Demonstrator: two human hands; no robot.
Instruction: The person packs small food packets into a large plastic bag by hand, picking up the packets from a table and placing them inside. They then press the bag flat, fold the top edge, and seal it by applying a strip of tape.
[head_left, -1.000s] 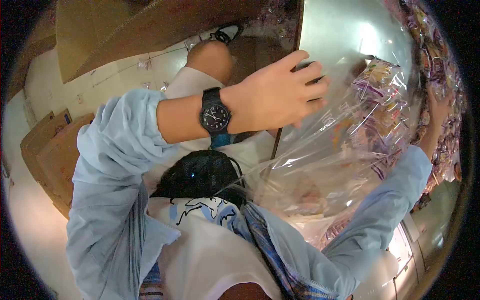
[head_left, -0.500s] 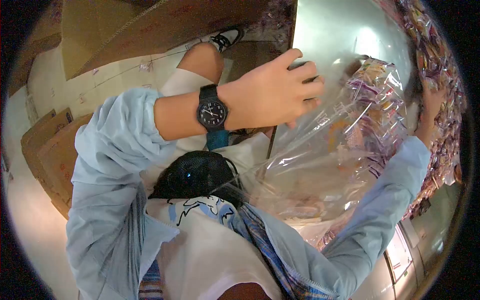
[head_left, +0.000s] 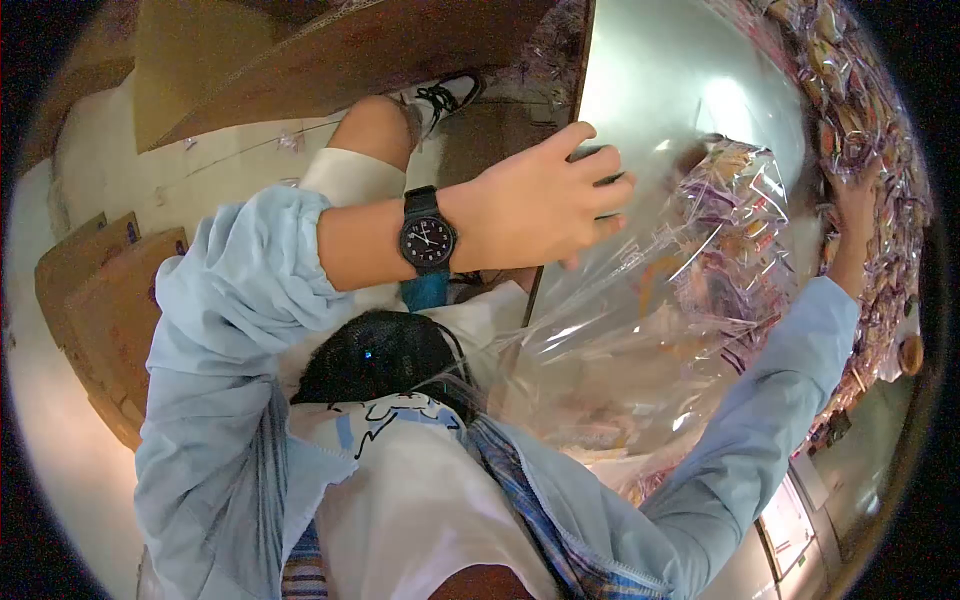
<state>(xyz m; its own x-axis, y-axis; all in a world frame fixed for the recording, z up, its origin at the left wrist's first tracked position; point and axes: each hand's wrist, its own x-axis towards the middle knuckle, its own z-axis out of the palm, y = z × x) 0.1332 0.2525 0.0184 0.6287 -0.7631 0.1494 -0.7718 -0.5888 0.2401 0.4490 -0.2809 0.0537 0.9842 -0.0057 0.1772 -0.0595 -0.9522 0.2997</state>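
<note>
My left hand (head_left: 548, 198), with a black watch (head_left: 427, 241) on its wrist, is curled at the near edge of a large clear plastic bag (head_left: 600, 350). Its fingertips close on the bag's film, which stretches in creases away from them. Inside the bag lie several small wrapped packets (head_left: 735, 225) with purple and clear wrappers. At the far right my right hand (head_left: 855, 200) reaches past the bag to a heap of similar packets (head_left: 860, 90). Its fingers look apart against the heap, their tips partly hidden among the wrappers.
A shiny metal surface (head_left: 650, 75) lies beneath the bag. Brown cardboard (head_left: 330, 70) stands at the upper left, with more cardboard boxes (head_left: 120, 310) at the left. A black mesh pouch (head_left: 375, 360) rests at my waist. A round brown object (head_left: 910, 354) sits beside the heap.
The view has shifted slightly. My left hand keeps its curled shape at the bag's edge. My right hand still reaches at the heap, its fingers a little more spread.
</note>
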